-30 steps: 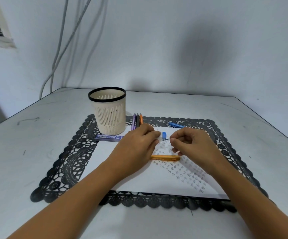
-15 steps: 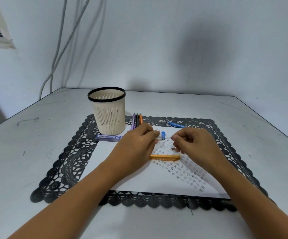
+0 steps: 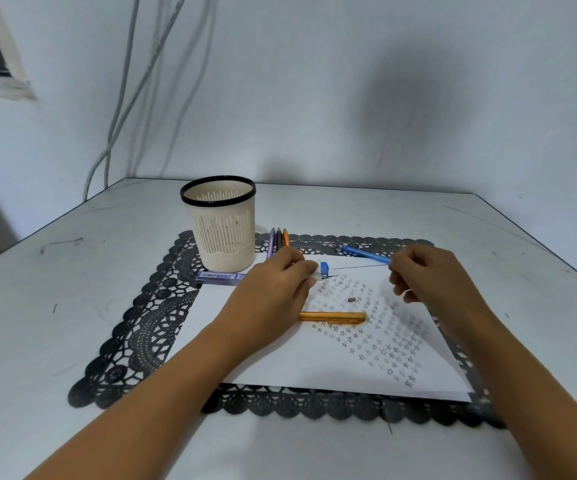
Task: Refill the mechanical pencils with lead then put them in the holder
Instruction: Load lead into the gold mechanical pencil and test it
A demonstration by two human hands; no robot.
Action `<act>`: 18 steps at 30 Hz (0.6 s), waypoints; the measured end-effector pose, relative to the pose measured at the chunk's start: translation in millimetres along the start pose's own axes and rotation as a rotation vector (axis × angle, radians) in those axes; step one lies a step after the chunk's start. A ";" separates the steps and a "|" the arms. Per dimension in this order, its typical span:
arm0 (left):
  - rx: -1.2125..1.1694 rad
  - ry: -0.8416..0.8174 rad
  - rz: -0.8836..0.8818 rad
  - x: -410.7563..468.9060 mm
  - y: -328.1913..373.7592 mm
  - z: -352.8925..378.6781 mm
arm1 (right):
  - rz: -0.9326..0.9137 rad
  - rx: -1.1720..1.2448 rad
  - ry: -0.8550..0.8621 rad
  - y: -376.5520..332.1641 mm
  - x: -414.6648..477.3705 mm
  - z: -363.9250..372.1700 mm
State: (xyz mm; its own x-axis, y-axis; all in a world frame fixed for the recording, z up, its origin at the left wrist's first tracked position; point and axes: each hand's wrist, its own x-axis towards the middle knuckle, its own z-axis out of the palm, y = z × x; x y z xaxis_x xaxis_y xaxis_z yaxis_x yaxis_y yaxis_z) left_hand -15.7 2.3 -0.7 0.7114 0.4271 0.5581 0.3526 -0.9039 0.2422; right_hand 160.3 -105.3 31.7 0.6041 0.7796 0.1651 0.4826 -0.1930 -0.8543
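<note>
The right hand (image 3: 429,278) has pulled away from the left hand (image 3: 273,299). A thin lead (image 3: 361,267) now spans the gap between them. Half a second ago the two hands were almost touching, with the right fingertips at the mouth of the lead case (image 3: 324,270). Now they are well apart.

The right thumb and forefinger pinch the outer end of the lead. The left hand has kept its place, its fingers curled round the blue-ended case. The lead's inner end lies just at the case's mouth, and I cannot tell whether it is fully out.

This probably means one lead is drawn and ready to go into a pencil. The likely one is the orange pencil (image 3: 332,316), which lies on the paper (image 3: 280,368) just below and between the hands. A small grey cap (image 3: 351,300) lies above that pencil, and it is easier to see now that the right hand has moved aside.

A blue pencil (image 3: 363,253) lies just beyond the right hand's fingers. Three more pencils (image 3: 278,240) lie past the left hand, beside the holder (image 3: 224,230). No pencil shows inside the holder.
</note>
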 end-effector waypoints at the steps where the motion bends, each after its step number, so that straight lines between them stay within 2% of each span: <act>1: -0.001 0.000 -0.002 0.0 -0.1 0.1 | 0.021 -0.005 0.007 1.9 1.4 -1.0; 5: -0.002 0.002 -0.010 0.2 -0.1 -0.6 | 0.094 -0.076 -0.110 6.1 3.5 1.2; 10: -0.002 -0.002 -0.006 -0.3 1.1 -1.5 | 0.060 -0.340 -0.289 9.2 1.0 7.2; 18: -0.013 -0.017 0.000 -0.8 2.9 -1.2 | -0.032 -0.490 -0.259 11.5 1.6 12.9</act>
State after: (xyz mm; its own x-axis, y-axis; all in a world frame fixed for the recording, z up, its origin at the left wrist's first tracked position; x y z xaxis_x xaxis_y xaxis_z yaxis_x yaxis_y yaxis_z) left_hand -15.9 -0.7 0.5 0.7216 0.4274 0.5446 0.3448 -0.9041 0.2526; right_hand 158.7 -98.6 15.8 0.4384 0.8987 0.0082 0.7742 -0.3730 -0.5114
